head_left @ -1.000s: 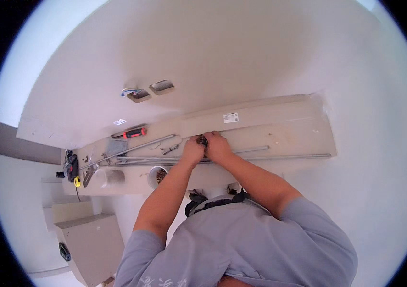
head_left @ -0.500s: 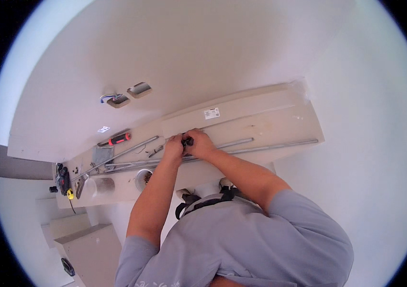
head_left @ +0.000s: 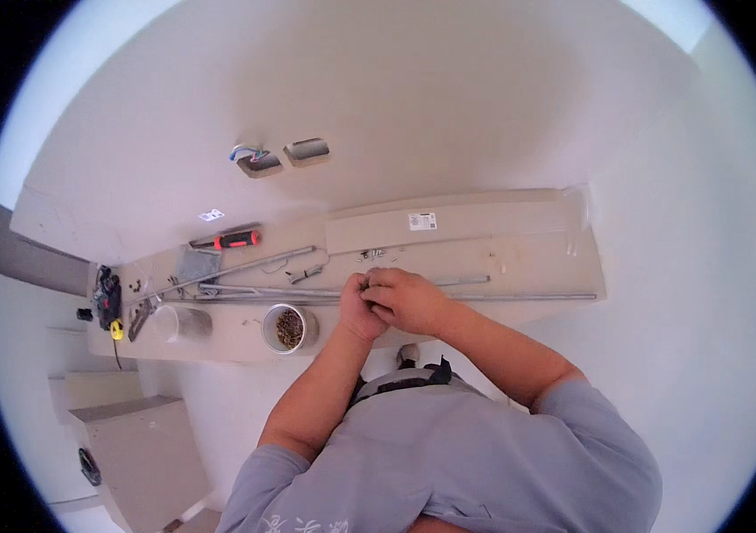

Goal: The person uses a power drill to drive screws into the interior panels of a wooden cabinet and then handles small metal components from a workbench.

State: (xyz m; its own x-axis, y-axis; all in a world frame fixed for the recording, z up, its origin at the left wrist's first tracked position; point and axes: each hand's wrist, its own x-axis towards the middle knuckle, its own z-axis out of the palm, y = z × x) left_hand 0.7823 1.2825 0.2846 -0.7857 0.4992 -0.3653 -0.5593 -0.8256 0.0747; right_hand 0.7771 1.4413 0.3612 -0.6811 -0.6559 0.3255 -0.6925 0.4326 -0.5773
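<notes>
Over the near edge of the long board [head_left: 529,258], my left hand [head_left: 358,309] and my right hand [head_left: 406,300] meet, their fingers closed against each other. What they hold between them, if anything, is hidden by the fingers. Thin grey metal rods [head_left: 520,297] pass just behind my hands along the board. Several small metal pieces [head_left: 376,255] lie a little beyond my fingertips. To the left of my left hand stands a round tub [head_left: 311,329] holding many small brownish fasteners [head_left: 289,328].
Farther left are a red-and-black handled tool [head_left: 237,239], a grey pouch [head_left: 196,265], a translucent cup [head_left: 184,324], a dark power tool [head_left: 108,298] and a yellow tape measure [head_left: 116,330]. A cardboard box [head_left: 142,453] stands lower left. Wires [head_left: 249,153] protrude from a wall opening.
The view has shifted. My hands have drawn nearer to my body, off the small metal pieces, which now show. The dark thing seen between my fingers before is now hidden.
</notes>
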